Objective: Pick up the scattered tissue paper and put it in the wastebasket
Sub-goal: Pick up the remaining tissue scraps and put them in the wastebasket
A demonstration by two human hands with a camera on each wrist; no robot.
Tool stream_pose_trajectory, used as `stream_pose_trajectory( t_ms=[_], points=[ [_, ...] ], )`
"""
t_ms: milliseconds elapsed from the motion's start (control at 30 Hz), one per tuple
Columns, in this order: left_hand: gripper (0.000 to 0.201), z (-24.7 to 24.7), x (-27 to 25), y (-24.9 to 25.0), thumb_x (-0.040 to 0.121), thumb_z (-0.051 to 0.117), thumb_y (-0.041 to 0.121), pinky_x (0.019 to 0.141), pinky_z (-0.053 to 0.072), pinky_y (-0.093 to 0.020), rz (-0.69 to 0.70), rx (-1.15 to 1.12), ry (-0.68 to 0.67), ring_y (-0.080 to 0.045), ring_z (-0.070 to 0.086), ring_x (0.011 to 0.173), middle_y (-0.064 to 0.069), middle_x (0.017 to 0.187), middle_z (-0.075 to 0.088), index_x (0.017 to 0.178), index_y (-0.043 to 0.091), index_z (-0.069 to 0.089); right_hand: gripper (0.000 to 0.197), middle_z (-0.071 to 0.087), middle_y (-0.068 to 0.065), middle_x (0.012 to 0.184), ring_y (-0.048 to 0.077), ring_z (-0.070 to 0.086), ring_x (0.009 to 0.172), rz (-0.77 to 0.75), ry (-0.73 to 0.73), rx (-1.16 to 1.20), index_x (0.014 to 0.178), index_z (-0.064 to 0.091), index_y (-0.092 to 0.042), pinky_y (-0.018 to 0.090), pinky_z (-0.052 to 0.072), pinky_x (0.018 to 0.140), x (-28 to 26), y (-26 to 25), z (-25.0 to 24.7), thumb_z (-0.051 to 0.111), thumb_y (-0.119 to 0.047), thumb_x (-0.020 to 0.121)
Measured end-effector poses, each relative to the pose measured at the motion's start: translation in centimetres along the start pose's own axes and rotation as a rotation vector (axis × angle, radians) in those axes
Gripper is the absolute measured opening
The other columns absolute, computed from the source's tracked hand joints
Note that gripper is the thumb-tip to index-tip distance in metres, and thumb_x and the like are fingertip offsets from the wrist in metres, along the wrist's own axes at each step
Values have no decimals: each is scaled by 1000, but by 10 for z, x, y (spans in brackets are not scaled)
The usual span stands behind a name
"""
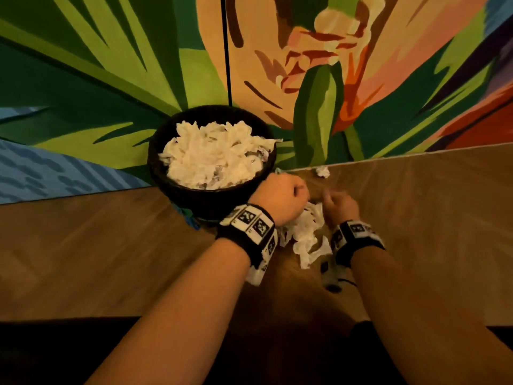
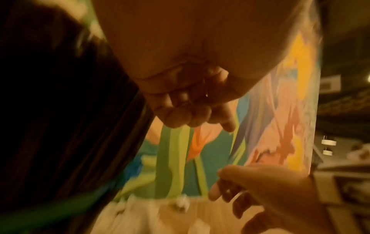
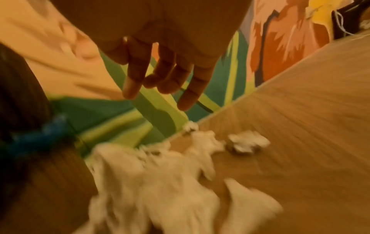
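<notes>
Just right of centre frame, over crumpled white tissue paper (image 1: 304,232) on brown wood floor (image 1: 416,218): left hand (image 1: 280,197) curled, seemingly empty, right hand (image 1: 340,205) loosely spread; gathering step, probably needing a pinch and lift into dark woven wastebasket (image 1: 155,162) upper left.

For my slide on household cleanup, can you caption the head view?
Both hands, left hand and right hand, reach over loose tissue paper beside a tissue-filled wastebasket.
</notes>
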State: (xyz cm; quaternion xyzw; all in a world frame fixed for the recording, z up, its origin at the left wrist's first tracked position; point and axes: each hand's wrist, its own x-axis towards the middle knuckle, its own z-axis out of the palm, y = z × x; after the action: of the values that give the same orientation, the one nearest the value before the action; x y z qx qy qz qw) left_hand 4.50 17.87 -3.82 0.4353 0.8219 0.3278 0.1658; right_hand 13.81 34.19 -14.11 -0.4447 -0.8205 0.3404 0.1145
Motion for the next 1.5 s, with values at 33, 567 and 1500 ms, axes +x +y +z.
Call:
stream_pose_trajectory(
  t_ms=[33,567,1500],
  points=[
    [25,15,1,-13,92,49,23,77,57,-35,-44,50,-76,-16,66,82,2,91,72,89,22,74,28,62,10,123,23,63,96,65,-89,-77,96,71,-25,37,50,86,-7,16,11,48,-40,98],
    [68,106,38,-121,89,63,19,114,31,-33,-309,-3,-276,-26,29,144,-4,158,25,149,27,33,40,67,3,121,23,62,108,70,-778,-323,120,69,-26,35,51,96,-10,20,78,55,-50,92],
    [20,74,-73,-170,96,52,32,66,58,-40,-708,-444,105,-28,66,73,-11,87,66,89,18,65,35,63,10,126,24,60,101,286,-265,-2,130,60,-16,31,48,84,-40,43,62,49,-28,98]
  ],
)
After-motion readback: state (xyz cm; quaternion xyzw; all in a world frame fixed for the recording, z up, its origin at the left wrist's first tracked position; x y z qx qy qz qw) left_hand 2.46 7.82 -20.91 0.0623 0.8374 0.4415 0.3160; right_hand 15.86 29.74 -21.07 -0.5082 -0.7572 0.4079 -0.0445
